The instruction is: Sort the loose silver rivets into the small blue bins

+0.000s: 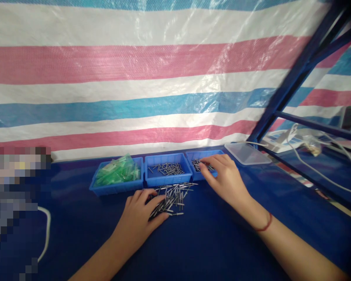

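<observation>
From my remote seat I see thru the head cam two bare hands at work w/ small metal pins. The main heap (175,197) lies loose on the blue table (210,242), just in front of the middle bin (168,180). The L hand (142,207) rests at the near L edge of this heap; its thumb stands apart from the fingers, w/ some pins between, but I do not see a firm grip. The R hand (222,173) is over the right bin (198,174). Its thumb and index tips are close to each other; whether a pin is clamped there, I can't tell.

About progress, I judge it is partway. Done, as far as I can see: some pins are in the middle bin and some in the right bin, approx. a thin layer each, though the hand hides part of the right one. The left bin (117,189) has green packets (117,169) instead, apparently untouched. Left to do, I guess: the heap itself, which holds many pcs, lying in mixed directions, so imo a good part of handling remains.
</observation>
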Demonstrator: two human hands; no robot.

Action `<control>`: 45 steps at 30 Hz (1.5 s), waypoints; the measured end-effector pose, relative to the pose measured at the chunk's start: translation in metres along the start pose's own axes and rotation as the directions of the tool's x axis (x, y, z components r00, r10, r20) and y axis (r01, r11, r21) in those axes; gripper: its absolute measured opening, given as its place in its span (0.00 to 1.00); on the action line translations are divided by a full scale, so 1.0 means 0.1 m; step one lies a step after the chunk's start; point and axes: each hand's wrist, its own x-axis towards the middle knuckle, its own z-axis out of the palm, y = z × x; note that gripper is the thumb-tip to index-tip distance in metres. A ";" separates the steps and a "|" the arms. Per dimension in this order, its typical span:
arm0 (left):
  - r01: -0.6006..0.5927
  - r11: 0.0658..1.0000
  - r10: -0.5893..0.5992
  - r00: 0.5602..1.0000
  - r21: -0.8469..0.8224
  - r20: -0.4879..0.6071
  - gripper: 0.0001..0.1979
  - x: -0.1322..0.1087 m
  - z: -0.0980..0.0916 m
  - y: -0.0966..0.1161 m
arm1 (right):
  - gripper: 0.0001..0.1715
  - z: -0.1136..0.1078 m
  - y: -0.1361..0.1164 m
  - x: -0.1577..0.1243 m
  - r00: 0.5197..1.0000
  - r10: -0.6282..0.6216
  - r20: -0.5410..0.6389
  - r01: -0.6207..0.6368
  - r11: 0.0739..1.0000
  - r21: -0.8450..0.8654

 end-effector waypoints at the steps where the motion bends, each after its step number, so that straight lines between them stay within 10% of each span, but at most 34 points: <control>1: -0.004 1.000 0.005 1.000 -0.012 0.007 0.16 0.00 0.01 0.01 | 0.12 -0.01 -0.07 -0.02 0.998 -0.038 0.056 0.034 0.997 0.070; 9: -0.006 0.994 0.001 0.999 -0.107 -0.046 0.08 0.02 0.04 0.02 | 0.11 0.16 -0.48 -0.26 0.847 -0.356 0.394 0.215 0.908 0.359; 45: -0.037 0.998 0.039 0.998 0.045 -0.040 0.07 0.06 0.02 0.08 | 0.09 0.19 -0.57 -0.33 0.863 -0.328 0.384 0.137 0.883 0.448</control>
